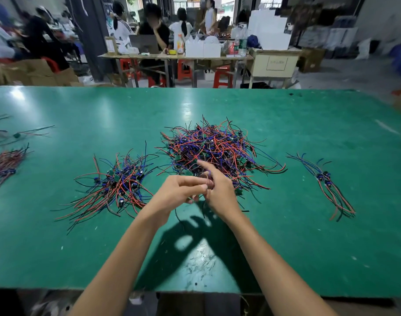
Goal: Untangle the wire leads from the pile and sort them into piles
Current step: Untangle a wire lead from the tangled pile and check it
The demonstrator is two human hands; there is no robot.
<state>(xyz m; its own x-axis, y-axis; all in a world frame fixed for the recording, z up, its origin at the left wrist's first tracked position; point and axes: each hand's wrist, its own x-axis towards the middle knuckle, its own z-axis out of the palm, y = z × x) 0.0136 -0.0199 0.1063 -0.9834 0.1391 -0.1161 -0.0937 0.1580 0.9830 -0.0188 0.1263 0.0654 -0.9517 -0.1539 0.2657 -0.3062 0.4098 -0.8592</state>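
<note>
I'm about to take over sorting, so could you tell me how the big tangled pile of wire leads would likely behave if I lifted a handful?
The central tangled pile looks floppy: its thin leads curve loosely. Lifted strands would probably snag and drag neighbours, since they cross densely. It seems light.

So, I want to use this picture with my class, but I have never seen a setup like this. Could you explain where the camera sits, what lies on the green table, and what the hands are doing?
There is no machine here. One camera sits on a person's head, looking forward and down, so both bare arms reach in from below. On the green table lies a large tangled pile of red, blue and black wire leads with small green boards. A smaller pile lies to its left, and a small bundle to its right. The left hand and the right hand meet just in front of the big pile; their fingers seem to pinch one thin lead, though blur hides the detail. Other workers sit behind.
</note>
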